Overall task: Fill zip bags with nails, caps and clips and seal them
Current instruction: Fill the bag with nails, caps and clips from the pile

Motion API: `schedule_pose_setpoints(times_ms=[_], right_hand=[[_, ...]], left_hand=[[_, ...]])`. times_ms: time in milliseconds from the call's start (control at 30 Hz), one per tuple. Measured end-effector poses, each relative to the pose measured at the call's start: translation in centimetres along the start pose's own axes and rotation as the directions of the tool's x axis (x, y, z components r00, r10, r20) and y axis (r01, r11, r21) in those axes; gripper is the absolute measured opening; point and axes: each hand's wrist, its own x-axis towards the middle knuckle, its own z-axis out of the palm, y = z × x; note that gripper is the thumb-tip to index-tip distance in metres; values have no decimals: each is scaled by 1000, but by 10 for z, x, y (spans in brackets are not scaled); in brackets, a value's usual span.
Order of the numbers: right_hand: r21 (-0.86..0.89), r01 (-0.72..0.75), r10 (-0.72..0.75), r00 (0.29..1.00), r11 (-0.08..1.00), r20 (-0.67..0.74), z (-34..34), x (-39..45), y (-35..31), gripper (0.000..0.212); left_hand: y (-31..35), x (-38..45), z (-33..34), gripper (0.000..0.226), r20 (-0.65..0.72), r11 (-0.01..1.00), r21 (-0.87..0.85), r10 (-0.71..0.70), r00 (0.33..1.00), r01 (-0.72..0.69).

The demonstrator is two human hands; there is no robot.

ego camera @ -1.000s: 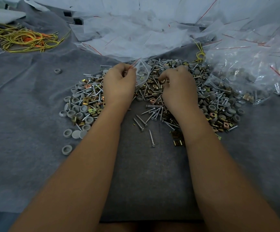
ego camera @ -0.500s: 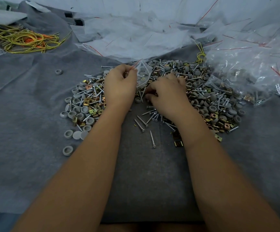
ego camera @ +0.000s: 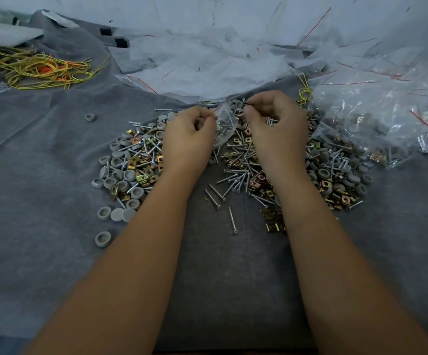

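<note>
While left hand (ego camera: 187,139) pinches zip bag (ego camera: 224,124) rim, right hand (ego camera: 277,129) pinches nail (ego camera: 246,105) above, bare cloth (ego camera: 41,175) nr left

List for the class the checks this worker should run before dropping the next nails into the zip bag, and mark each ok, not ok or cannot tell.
1. Zip bag held: ok, the left hand pinches its rim.
2. Bag mouth open wide enough: cannot tell, the opening is partly hidden.
3. Parts in hand: ok, the right hand pinches thin nails at its fingertips, beside the bag's top edge.
4. Bag already holds some parts: ok, nails show through the plastic.
5. Right count of nails, caps and clips inside: cannot tell.
6. Supply within reach: ok, the pile of nails, caps and clips lies under both hands.
</note>
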Motion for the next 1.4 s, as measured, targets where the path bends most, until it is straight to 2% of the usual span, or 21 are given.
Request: schedule_pose_setpoints(times_ms=[100,167,200,333,367,433,533,633,700,767,833,900,1000,1067,1100,1267,1400], right_hand=[[-152,118,-91,981,981,174,5,-4,4,13],[-249,143,-82,967,958,241,9,-5,8,24],[-253,123,-66,973,960,221,9,-4,9,27],[-241,-57,58,998,969,-1,-1,4,14,30],[-264,-96,95,995,960,-15,-3,6,16,35],[-331,-106,127,991,938,43,-6,7,20,45],[-510,94,49,964,855,260,-5,6,23,44],[-687,322,60,881,651,470,-2,0,28,36],[-735,359,107,857,576,503,-1,-1,30,39],[-758,361,134,854,543,502,-1,-1,31,41],[-756,362,139,850,545,508,0,0,30,40],[-706,320,101,869,632,484,-1,1,27,37],[-618,123,87,951,777,297,-11,6,25,48],[-645,38,130,969,763,212,-19,11,26,54],[-672,36,149,965,739,215,-22,13,28,52],[-763,156,210,910,627,359,-22,15,34,36],[-734,164,190,908,659,373,-25,17,36,26]], left_hand=[[0,-1,0,15,33,1000,-8,23,999,-23],[0,0,0,15,20,1000,-12,21,1000,-21],[0,0,0,15,0,1000,-20,14,1000,-14],[-1,4,0,17,-113,996,-84,-46,993,36],[-1,5,-1,18,-139,993,-107,-68,988,54],[-1,7,-1,19,-172,986,-147,-106,979,81],[0,7,-1,18,-169,981,-171,-116,979,87],[0,6,0,16,-157,982,-169,-108,982,81],[0,6,0,15,-162,984,-161,-109,981,83],[0,6,1,15,-162,984,-155,-110,981,84],[0,5,1,15,-156,985,-153,-106,982,82],[0,5,1,16,-147,985,-154,-100,984,77],[-2,6,0,19,-135,984,-162,-93,986,71],[-3,7,0,18,-133,983,-170,-93,987,70],[-4,7,1,18,-131,982,-173,-93,987,69],[-5,8,3,16,-123,984,-162,-89,988,69],[-4,8,4,17,-102,984,-155,-103,989,87]])
